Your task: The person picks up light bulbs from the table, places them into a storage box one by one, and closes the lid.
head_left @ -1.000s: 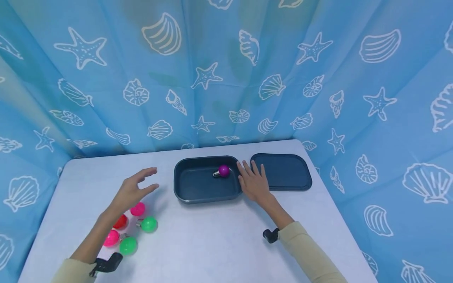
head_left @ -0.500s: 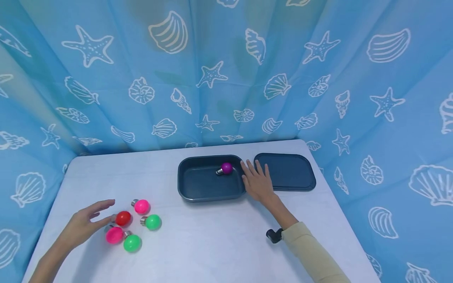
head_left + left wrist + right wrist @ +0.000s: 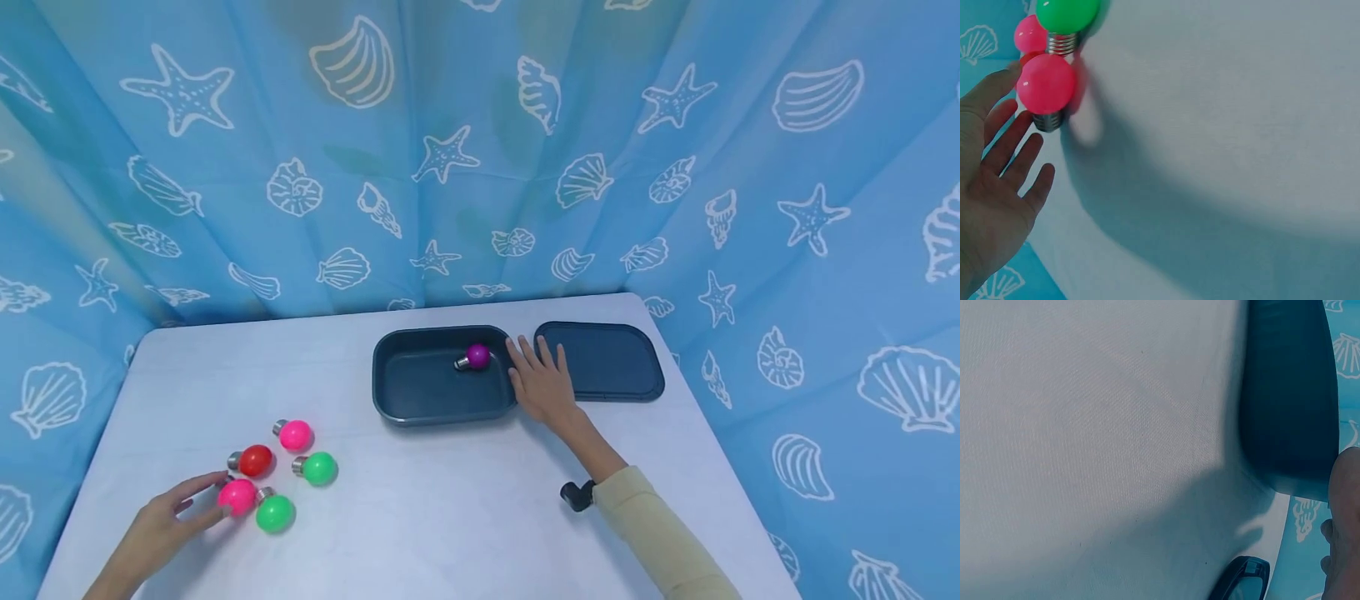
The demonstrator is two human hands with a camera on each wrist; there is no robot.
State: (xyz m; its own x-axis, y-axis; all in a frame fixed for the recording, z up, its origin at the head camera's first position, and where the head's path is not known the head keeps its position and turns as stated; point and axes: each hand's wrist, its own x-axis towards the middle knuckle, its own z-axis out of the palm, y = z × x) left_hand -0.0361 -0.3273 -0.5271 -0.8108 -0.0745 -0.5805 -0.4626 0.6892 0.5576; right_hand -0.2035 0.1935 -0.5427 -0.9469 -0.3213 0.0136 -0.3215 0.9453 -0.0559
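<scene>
My left hand (image 3: 161,529) reaches in at the left, its thumb and index finger on either side of a pink light bulb (image 3: 237,497). In the left wrist view the thumb lies by the bulb's round side, and the other fingers are extended near its metal base. Close by lie a red bulb (image 3: 256,461), a second pink bulb (image 3: 296,435) and two green bulbs, one nearer (image 3: 275,513) and one farther right (image 3: 320,468). My right hand (image 3: 545,383) rests with straight fingers at the right rim of a dark blue container (image 3: 420,412). Inside it lies a purple bulb (image 3: 477,357).
A dark flat lid (image 3: 607,362) lies right of the container, partly behind the right hand's fingers. White cloth (image 3: 420,517) covers the table. A blue curtain (image 3: 465,200) with shell prints hangs along its back and sides.
My left hand has moved from near the container's left side, leftward and down to the nearer pink bulb. The right hand stays at the container's rim.
</scene>
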